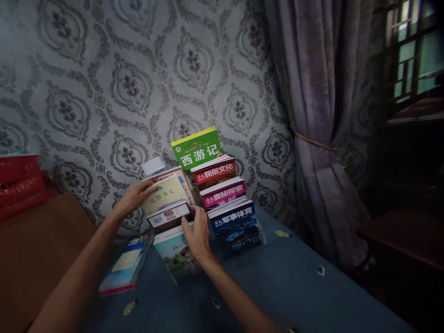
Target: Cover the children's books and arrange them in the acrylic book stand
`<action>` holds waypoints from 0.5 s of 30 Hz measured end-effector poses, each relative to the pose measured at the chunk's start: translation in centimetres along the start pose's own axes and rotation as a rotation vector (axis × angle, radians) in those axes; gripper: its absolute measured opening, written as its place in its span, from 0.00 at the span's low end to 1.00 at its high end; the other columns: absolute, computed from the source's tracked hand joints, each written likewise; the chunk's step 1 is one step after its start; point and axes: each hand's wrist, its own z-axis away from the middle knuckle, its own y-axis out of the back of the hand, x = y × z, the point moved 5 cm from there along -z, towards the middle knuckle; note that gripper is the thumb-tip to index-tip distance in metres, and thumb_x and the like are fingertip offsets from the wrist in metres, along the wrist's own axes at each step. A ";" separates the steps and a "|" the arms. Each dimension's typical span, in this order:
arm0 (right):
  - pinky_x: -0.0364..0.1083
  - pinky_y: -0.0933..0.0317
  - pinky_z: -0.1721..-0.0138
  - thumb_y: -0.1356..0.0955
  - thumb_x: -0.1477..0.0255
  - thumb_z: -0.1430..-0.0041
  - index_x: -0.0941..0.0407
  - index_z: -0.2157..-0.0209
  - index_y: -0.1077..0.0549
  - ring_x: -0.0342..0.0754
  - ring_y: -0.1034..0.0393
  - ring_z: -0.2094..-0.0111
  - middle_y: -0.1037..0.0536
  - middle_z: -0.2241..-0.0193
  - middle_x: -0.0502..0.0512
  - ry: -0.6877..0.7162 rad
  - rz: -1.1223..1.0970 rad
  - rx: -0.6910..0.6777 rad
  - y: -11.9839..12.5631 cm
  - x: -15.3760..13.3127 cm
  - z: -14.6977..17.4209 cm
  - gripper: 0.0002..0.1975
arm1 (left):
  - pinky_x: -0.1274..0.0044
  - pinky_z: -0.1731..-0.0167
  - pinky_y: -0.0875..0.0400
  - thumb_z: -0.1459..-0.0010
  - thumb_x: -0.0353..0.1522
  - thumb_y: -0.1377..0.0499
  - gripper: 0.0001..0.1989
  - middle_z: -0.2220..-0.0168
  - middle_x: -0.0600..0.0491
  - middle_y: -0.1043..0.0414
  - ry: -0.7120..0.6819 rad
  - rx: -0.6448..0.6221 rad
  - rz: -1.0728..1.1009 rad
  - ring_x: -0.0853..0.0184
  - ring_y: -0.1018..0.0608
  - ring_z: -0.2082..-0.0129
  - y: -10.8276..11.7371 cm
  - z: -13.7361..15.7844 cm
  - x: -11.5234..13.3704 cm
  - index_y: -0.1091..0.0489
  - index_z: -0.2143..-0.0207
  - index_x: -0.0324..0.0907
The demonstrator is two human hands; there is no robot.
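My left hand (140, 194) is closed at the left edge of a cream book (164, 196), fingers over its cover. Just in front, my right hand (198, 233) grips the right end of a dark book (169, 216) with a barcode label, thumb on its near side. Both books stand in a stepped left row. A landscape-covered book (175, 252) is lowest at the front, partly hidden by my right hand. An orange-edged book (185, 178) leans behind the cream one. Where the left fingertips end behind the cover is hard to see.
Beside them stands a second stepped row: a green book (197, 148), a red book (215, 172), a pink book (225, 194) and a navy book (236, 226). More books (126, 266) lie flat at left. A cardboard box (45, 249), red basket (21, 185) and curtain (319, 115) flank the blue table (284, 282).
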 end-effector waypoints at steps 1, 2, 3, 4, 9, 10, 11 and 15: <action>0.55 0.38 0.48 0.36 0.72 0.40 0.56 0.51 0.33 0.55 0.33 0.51 0.27 0.56 0.60 -0.002 0.007 0.007 0.0 0.0 0.1 0.15 | 0.79 0.76 0.41 0.46 0.53 0.47 0.23 0.75 0.56 0.34 0.016 0.015 -0.008 0.68 0.33 0.75 0.8 -0.1 0.2 0.31 0.71 0.42; 0.55 0.38 0.48 0.36 0.71 0.40 0.56 0.52 0.33 0.55 0.33 0.51 0.26 0.56 0.60 -0.006 0.013 0.014 -0.1 -0.1 0.1 0.14 | 0.79 0.76 0.42 0.46 0.53 0.47 0.24 0.76 0.56 0.34 0.028 0.030 -0.021 0.68 0.33 0.75 1.6 -0.3 0.4 0.31 0.71 0.42; 0.55 0.38 0.48 0.36 0.72 0.40 0.56 0.52 0.33 0.55 0.33 0.51 0.26 0.56 0.60 -0.010 0.016 0.019 -0.1 -0.1 0.2 0.14 | 0.79 0.77 0.42 0.46 0.54 0.46 0.24 0.76 0.56 0.34 0.034 0.039 -0.035 0.68 0.34 0.76 2.2 -0.4 0.6 0.31 0.72 0.42; 0.55 0.38 0.49 0.36 0.72 0.41 0.56 0.52 0.33 0.56 0.33 0.51 0.26 0.56 0.61 -0.013 0.017 0.023 -0.2 -0.1 0.2 0.14 | 0.80 0.77 0.42 0.47 0.54 0.46 0.24 0.77 0.56 0.35 0.039 0.046 -0.040 0.69 0.34 0.76 2.8 -0.5 0.8 0.31 0.73 0.42; 0.55 0.38 0.49 0.36 0.72 0.41 0.56 0.52 0.33 0.56 0.33 0.51 0.26 0.56 0.60 -0.031 0.012 0.042 -0.3 -0.1 0.1 0.15 | 0.80 0.78 0.41 0.50 0.55 0.42 0.25 0.77 0.56 0.34 0.086 0.009 0.091 0.69 0.33 0.76 3.5 -0.4 0.6 0.31 0.73 0.41; 0.55 0.38 0.49 0.36 0.72 0.41 0.56 0.52 0.33 0.56 0.33 0.51 0.26 0.56 0.60 -0.030 0.012 0.046 -0.2 -0.2 0.2 0.15 | 0.80 0.78 0.41 0.51 0.55 0.41 0.25 0.77 0.56 0.33 0.094 0.012 0.121 0.69 0.33 0.76 3.4 -0.3 0.4 0.31 0.72 0.41; 0.55 0.38 0.49 0.36 0.73 0.41 0.55 0.52 0.33 0.56 0.33 0.51 0.26 0.56 0.60 -0.030 0.012 0.049 -0.2 -0.3 0.2 0.15 | 0.80 0.78 0.40 0.52 0.56 0.41 0.26 0.76 0.56 0.32 0.102 0.018 0.147 0.69 0.33 0.76 3.4 -0.1 0.2 0.30 0.72 0.41; 0.56 0.38 0.49 0.37 0.74 0.41 0.56 0.52 0.33 0.56 0.34 0.51 0.27 0.56 0.61 -0.040 0.016 0.049 -0.2 -0.4 0.2 0.14 | 0.79 0.76 0.36 0.56 0.57 0.39 0.28 0.74 0.54 0.29 0.138 0.048 0.207 0.68 0.30 0.75 3.2 0.5 -0.5 0.30 0.70 0.41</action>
